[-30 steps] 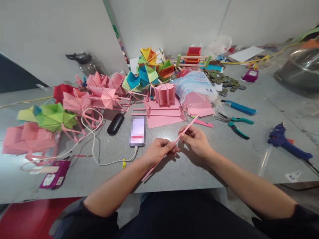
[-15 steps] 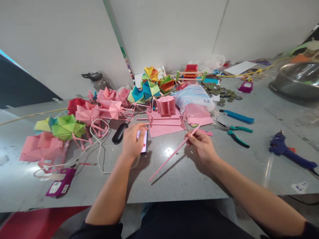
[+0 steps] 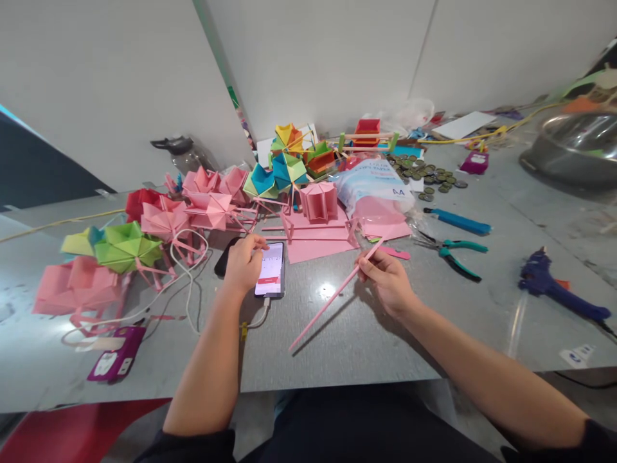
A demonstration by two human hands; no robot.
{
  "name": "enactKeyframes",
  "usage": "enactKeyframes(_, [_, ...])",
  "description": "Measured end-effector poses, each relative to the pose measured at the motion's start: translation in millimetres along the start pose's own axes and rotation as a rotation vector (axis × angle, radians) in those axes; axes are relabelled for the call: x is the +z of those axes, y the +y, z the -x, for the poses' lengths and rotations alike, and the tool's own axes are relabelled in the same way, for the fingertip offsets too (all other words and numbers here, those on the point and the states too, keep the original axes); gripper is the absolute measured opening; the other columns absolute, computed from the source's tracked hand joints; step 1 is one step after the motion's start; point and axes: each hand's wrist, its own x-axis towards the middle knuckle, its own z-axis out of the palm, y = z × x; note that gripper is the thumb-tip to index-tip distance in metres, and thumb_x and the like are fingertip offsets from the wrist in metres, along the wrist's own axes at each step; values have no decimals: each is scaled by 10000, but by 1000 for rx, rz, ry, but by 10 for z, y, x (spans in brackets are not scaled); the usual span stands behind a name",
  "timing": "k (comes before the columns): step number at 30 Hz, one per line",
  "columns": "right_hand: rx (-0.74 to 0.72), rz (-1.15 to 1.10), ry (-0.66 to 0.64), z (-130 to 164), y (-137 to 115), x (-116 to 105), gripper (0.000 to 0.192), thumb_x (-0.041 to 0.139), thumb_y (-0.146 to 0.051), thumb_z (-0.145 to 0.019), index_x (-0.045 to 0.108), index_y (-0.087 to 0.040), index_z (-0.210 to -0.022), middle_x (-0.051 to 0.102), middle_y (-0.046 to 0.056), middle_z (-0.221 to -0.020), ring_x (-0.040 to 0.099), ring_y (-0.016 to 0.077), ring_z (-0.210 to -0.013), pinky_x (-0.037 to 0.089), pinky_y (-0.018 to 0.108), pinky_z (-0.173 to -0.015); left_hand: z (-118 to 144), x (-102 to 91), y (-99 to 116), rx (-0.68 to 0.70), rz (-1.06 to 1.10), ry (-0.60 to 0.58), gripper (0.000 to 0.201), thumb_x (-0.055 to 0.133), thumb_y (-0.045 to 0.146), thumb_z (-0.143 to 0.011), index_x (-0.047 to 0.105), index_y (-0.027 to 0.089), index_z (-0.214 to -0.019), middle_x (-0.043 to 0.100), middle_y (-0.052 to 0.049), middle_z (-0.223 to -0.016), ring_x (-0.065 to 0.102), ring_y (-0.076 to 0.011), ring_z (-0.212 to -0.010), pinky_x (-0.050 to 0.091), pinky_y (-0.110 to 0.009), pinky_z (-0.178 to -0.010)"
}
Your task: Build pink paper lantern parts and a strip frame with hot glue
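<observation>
The long thin paper stick (image 3: 332,297) is pink. The flat phone (image 3: 270,278) has a white screen with a red bar. The folded paper stars (image 3: 202,209) are pink, one (image 3: 126,245) is green, and others (image 3: 288,168) are blue and yellow. The metal pliers (image 3: 453,252) have teal handles. The glue gun (image 3: 554,286) is dark blue. The table (image 3: 376,334) is grey.

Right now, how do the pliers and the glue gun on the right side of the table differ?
The pliers have teal handles and bare metal jaws; the glue gun is dark blue all over. The pliers lie nearer the right hand, the glue gun farther out toward the table's edge. Both lie flat, untouched.
</observation>
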Motion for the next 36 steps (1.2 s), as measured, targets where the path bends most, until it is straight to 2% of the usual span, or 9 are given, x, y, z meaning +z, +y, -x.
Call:
enactKeyframes(9, [17,13,1,8,-13,1,334,870,-517,-829,695,-233,-819,603,-20,-701,514,127,-627,403,291,-605,-10,126,-7,9,9,-67,309,477,207,-819,712,204,-1020,839,-104,-1027,733,-343,-1080,512,-487,-1002])
enactKeyframes(13, [30,10,2,6,7,-10,335,872,-519,-826,701,-231,-826,604,-18,-699,514,128,-623,394,289,-594,-14,147,-27,7,19,-61,265,510,197,-784,706,220,-961,835,-90,-975,735,-336,-1026,530,-480,-975])
enactKeyframes(18, [23,-7,-4,6,0,-3,342,877,-527,-821,694,-238,-807,603,-18,-695,511,129,-622,391,287,-594,3,137,-7,19,18,48,205,559,189,-761,679,227,-923,809,-77,-934,724,-306,-961,526,-454,-965])
enactKeyframes(21, [26,-14,-7,12,-22,10,336,871,-523,-825,700,-235,-802,602,-18,-690,508,127,-619,392,286,-592,2,169,-13,9,13,125,165,580,224,-813,683,219,-941,789,-83,-930,720,-293,-914,537,-444,-929])
enactKeyframes(26, [18,-24,-5,20,-37,26,336,869,-523,-819,697,-234,-803,600,-17,-694,510,132,-618,407,294,-594,-35,240,-136,-43,8,231,162,573,270,-904,695,210,-992,788,-98,-980,719,-283,-893,555,-428,-885])
enactKeyframes(30, [17,-24,-4,21,-35,35,338,862,-529,-819,687,-240,-805,596,-11,-707,513,139,-626,425,301,-603,-31,256,-215,-69,3,293,128,582,284,-943,692,219,-938,776,-83,-928,707,-268,-855,550,-387,-831])
enactKeyframes(33, [14,-17,4,23,-39,47,337,859,-532,-811,686,-243,-798,595,-11,-701,515,146,-630,436,306,-608,-12,251,-155,-52,-5,331,199,531,293,-1007,694,208,-931,744,-64,-843,694,-253,-794,546,-368,-801])
enactKeyframes(36, [8,-13,14,30,-47,63,338,863,-533,-798,691,-243,-786,595,-13,-690,511,147,-631,442,305,-619,-53,233,51,31,-20,347,243,478,232,-1018,717,193,-1044,753,-79,-927,718,-265,-882,568,-389,-875])
